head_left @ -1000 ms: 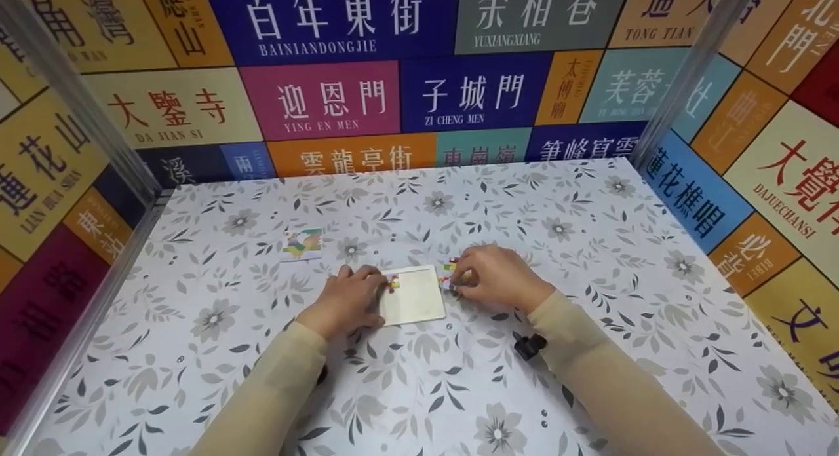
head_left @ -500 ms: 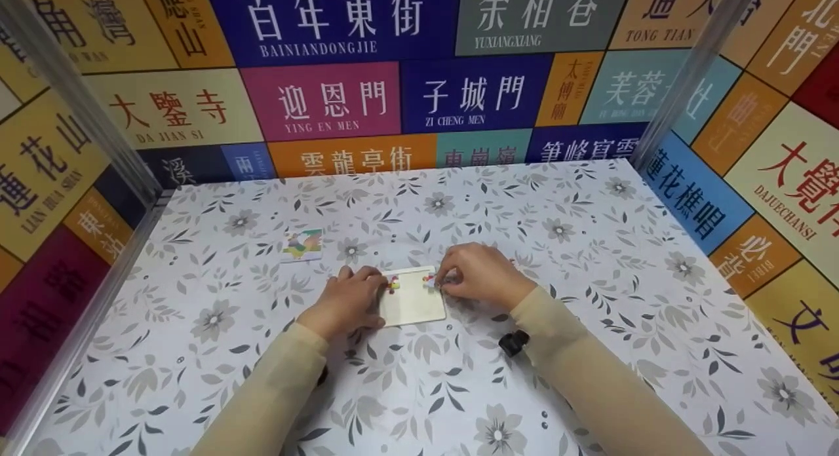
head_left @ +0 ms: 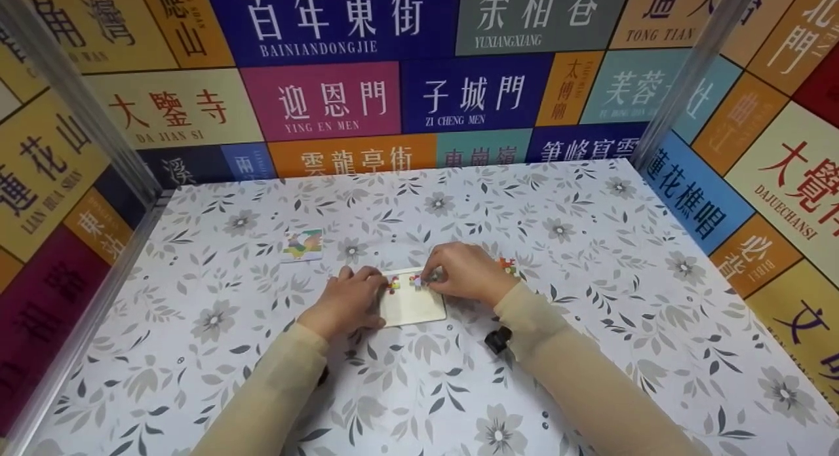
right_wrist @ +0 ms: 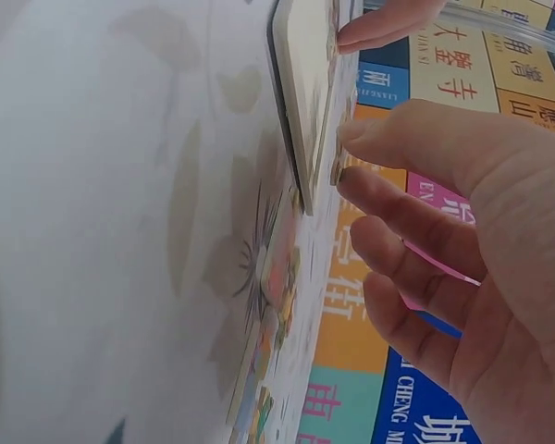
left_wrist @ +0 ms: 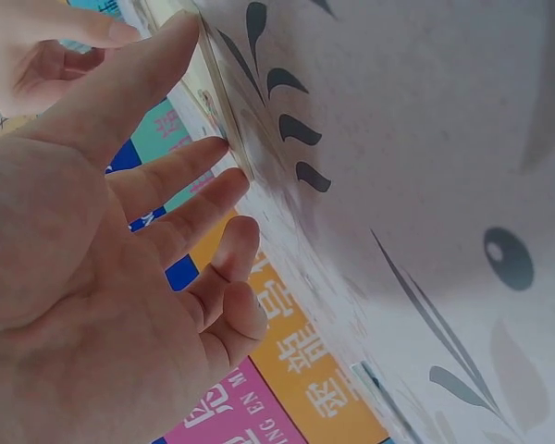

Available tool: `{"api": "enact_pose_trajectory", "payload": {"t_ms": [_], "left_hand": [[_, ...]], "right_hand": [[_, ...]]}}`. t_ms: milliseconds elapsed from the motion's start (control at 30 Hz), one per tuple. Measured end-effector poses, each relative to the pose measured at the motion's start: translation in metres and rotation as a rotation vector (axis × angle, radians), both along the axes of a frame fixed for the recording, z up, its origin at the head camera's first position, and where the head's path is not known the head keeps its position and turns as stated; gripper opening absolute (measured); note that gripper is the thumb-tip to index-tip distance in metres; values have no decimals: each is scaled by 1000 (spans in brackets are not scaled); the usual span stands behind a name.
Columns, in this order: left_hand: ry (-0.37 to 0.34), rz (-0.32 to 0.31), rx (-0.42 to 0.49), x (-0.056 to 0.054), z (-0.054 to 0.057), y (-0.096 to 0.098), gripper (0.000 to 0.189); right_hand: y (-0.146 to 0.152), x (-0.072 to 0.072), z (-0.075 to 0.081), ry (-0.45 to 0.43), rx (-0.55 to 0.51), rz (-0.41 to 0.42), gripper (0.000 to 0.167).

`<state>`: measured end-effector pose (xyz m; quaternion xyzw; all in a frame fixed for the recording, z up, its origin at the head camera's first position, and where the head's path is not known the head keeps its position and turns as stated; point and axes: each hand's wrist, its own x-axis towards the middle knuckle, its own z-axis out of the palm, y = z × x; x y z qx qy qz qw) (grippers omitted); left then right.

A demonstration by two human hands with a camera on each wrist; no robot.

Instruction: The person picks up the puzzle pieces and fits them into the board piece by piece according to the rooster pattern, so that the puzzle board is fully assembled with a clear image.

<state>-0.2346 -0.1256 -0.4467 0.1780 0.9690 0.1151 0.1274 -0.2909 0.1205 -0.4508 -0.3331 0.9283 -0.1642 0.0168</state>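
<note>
A shallow cream puzzle board [head_left: 414, 306] lies on the table in front of me. My left hand [head_left: 347, 300] rests at its left side; in the left wrist view, nearly straight fingers [left_wrist: 180, 176] and the thumb touch the board's edge. A small colourful puzzle piece [head_left: 394, 284] lies on the board beside those fingertips. Over the board's upper right part, my right hand [head_left: 473, 272] pinches another puzzle piece [head_left: 416, 282] between thumb and index finger. The right wrist view shows this held piece [right_wrist: 337, 159] edge-on, close above the board.
Several loose puzzle pieces [head_left: 508, 266] lie to the right, partly hidden behind my right hand. Farther left lies a partly assembled-looking colourful picture square [head_left: 303, 244]. The table [head_left: 216, 390] has a floral cover, and sign-printed walls [head_left: 328, 95] stand behind and at both sides.
My right hand has carried the pinched puzzle piece leftward from beside the board to over it, uncovering loose pieces at the right. The left hand has stayed in place.
</note>
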Motion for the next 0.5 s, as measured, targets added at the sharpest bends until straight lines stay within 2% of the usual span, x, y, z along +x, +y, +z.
{"api": "enact_pose_trajectory", "payload": {"t_ms": [267,500], "left_hand": [[-4,3,3,1,2,0,72],[2,4,15,1,1,1,71]], "right_hand": [[-10,-4,0,28,-4,66,15],[-17,-4,-2,26,-14,78,14]]}}
